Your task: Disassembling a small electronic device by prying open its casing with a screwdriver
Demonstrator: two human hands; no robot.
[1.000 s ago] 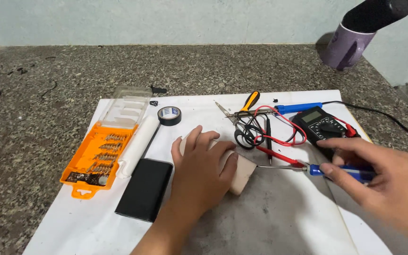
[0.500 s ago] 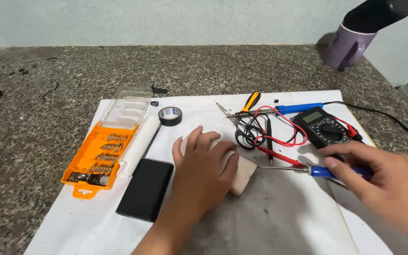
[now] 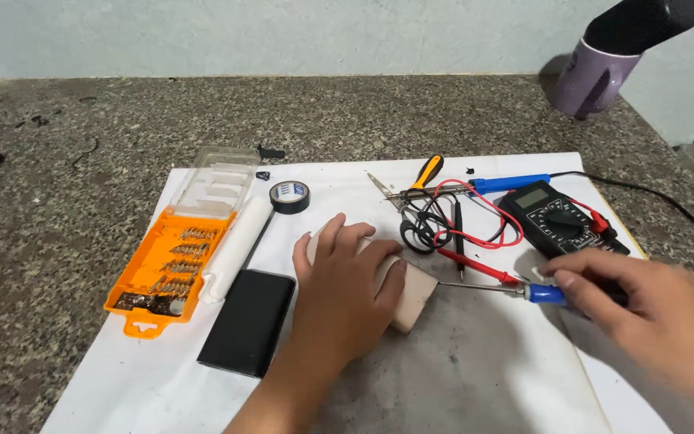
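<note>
So the left hand [image 3: 345, 289] lies flat on a beige block [image 3: 411, 293] mid-sheet, fingers spread, pinning it down. The right hand [image 3: 644, 309] has a narrow grip on a blue-handled screwdriver [image 3: 516, 289], tip at the block's edge. The block looks closed up, so I'd say barely started. Multimeter [image 3: 560, 221] sits just behind.

Beige rectangular block [image 3: 411, 293]: lying flat on the stained white sheet, mostly hidden beneath the left hand [image 3: 345, 297], one rounded corner and its right end showing. Blue-handled screwdriver [image 3: 516, 289]: slim metal shaft lying nearly level, tip reaching the block's right end, handle sitting under the right hand's [image 3: 644, 309] fingertips.
</note>
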